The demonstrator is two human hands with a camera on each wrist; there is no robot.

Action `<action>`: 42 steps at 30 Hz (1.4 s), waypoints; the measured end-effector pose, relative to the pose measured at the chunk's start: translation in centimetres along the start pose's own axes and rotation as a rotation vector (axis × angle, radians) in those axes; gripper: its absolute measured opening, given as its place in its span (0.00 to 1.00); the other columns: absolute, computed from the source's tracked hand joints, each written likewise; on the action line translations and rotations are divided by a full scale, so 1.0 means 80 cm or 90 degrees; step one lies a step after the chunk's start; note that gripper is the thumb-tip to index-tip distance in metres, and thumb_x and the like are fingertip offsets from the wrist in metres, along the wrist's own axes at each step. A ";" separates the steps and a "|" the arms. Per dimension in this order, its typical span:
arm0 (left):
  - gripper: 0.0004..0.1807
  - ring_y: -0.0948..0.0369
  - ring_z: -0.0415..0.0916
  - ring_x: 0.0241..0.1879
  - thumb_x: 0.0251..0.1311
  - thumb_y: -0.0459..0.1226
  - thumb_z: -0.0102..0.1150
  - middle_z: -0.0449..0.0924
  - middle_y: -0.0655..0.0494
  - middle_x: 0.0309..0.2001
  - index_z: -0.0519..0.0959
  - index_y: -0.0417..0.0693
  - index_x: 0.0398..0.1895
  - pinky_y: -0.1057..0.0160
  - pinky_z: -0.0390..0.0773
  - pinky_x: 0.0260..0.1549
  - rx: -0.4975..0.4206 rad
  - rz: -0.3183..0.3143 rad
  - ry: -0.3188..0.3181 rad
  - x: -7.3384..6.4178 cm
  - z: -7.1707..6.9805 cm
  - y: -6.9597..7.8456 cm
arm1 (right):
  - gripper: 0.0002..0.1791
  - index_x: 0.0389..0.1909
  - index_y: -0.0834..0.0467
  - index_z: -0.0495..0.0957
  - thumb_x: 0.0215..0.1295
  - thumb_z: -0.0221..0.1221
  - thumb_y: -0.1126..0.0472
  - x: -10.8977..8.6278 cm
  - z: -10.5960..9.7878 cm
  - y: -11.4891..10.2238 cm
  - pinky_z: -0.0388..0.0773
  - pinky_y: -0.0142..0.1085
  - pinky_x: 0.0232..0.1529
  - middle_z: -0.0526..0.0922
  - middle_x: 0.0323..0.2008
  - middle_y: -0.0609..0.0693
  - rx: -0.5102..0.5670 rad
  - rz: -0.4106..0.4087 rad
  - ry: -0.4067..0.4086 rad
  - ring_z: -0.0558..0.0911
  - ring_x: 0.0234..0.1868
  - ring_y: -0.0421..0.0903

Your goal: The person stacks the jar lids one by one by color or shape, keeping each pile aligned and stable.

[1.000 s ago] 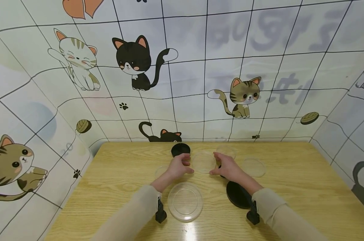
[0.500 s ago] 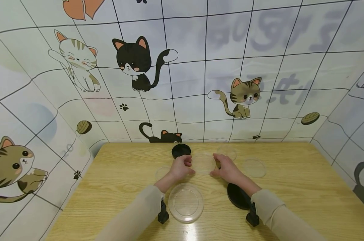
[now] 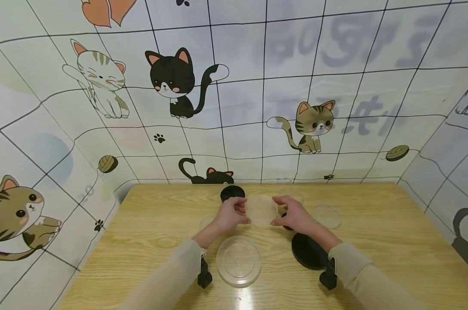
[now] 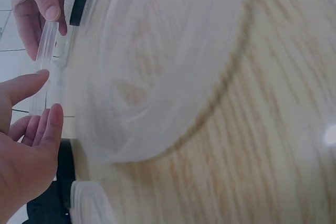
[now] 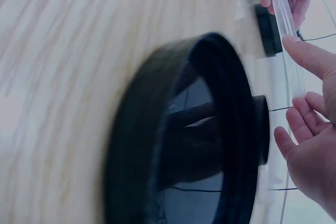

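Between my hands is a clear round plastic lid (image 3: pixel 261 210), held by its rim over the far middle of the table. My left hand (image 3: pixel 231 213) pinches its left side, thumb and fingers at the edge. On the opposite side my right hand (image 3: pixel 294 213) grips the rim the same way. Both wrist views show the lid (image 4: pixel 46 45) edge-on, as a thin clear strip spanning the two hands. A larger clear lid (image 3: pixel 238 260) lies nearer me. Beside my right forearm is a large black lid (image 3: pixel 309 252), and a small black lid (image 3: pixel 287 222) is partly hidden by my right hand.
Another black lid (image 3: pixel 232 192) lies at the table's back edge, behind my left hand. More clear lids rest around: one on the right (image 3: pixel 327 216), a faint one (image 3: pixel 292 193) at the back, a small one (image 3: pixel 206 220) on the left. Cat-print cloth (image 3: pixel 241 142) walls the table.
The clear lid between my hands has tilted and stands out more plainly against the wood. Both hands keep their hold and have shifted only slightly. The other lids stay in place.
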State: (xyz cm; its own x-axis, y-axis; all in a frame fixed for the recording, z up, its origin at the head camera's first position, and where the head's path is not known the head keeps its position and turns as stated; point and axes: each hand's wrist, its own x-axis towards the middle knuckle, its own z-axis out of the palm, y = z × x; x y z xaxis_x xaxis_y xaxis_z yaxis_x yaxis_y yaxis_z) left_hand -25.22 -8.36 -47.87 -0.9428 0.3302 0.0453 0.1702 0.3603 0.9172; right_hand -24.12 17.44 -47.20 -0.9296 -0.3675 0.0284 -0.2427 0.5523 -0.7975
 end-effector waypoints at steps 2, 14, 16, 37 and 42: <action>0.37 0.54 0.77 0.44 0.47 0.22 0.77 0.75 0.35 0.51 0.74 0.27 0.64 0.62 0.83 0.42 -0.022 0.006 0.000 -0.002 -0.003 0.004 | 0.42 0.73 0.69 0.64 0.61 0.73 0.62 -0.001 -0.003 -0.004 0.73 0.60 0.60 0.69 0.67 0.68 0.014 -0.002 0.000 0.70 0.64 0.68; 0.37 0.55 0.79 0.39 0.45 0.21 0.77 0.73 0.34 0.49 0.72 0.26 0.61 0.62 0.84 0.41 -0.067 0.010 -0.020 -0.041 -0.022 0.018 | 0.41 0.70 0.68 0.68 0.58 0.75 0.63 -0.022 0.000 -0.031 0.73 0.59 0.60 0.72 0.61 0.67 0.057 -0.033 -0.008 0.75 0.59 0.64; 0.37 0.56 0.79 0.38 0.45 0.21 0.77 0.73 0.35 0.48 0.72 0.26 0.61 0.63 0.84 0.40 -0.071 0.013 -0.022 -0.050 -0.024 0.018 | 0.41 0.69 0.69 0.69 0.57 0.76 0.63 -0.026 0.004 -0.035 0.73 0.59 0.60 0.73 0.60 0.66 0.061 -0.040 -0.011 0.75 0.58 0.64; 0.41 0.59 0.72 0.34 0.40 0.27 0.83 0.71 0.42 0.45 0.71 0.28 0.60 0.68 0.79 0.34 0.025 0.013 -0.025 -0.164 -0.035 0.006 | 0.37 0.61 0.70 0.76 0.50 0.79 0.65 -0.063 0.059 -0.058 0.79 0.45 0.56 0.81 0.53 0.57 0.074 -0.127 -0.125 0.82 0.51 0.52; 0.40 0.60 0.71 0.35 0.38 0.26 0.83 0.70 0.46 0.43 0.72 0.28 0.58 0.66 0.79 0.33 0.043 0.028 -0.017 -0.176 -0.037 0.004 | 0.36 0.60 0.66 0.79 0.48 0.81 0.61 -0.064 0.072 -0.059 0.80 0.40 0.53 0.82 0.51 0.52 0.029 -0.138 -0.120 0.80 0.47 0.46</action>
State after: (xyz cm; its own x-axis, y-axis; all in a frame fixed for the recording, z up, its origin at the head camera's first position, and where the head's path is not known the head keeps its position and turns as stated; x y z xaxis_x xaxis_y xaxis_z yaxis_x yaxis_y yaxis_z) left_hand -12.74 -15.51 -47.02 -0.9258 0.3707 0.0739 0.2316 0.4019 0.8859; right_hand -16.64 12.37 -47.04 -0.7885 -0.6080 0.0928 -0.4137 0.4126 -0.8115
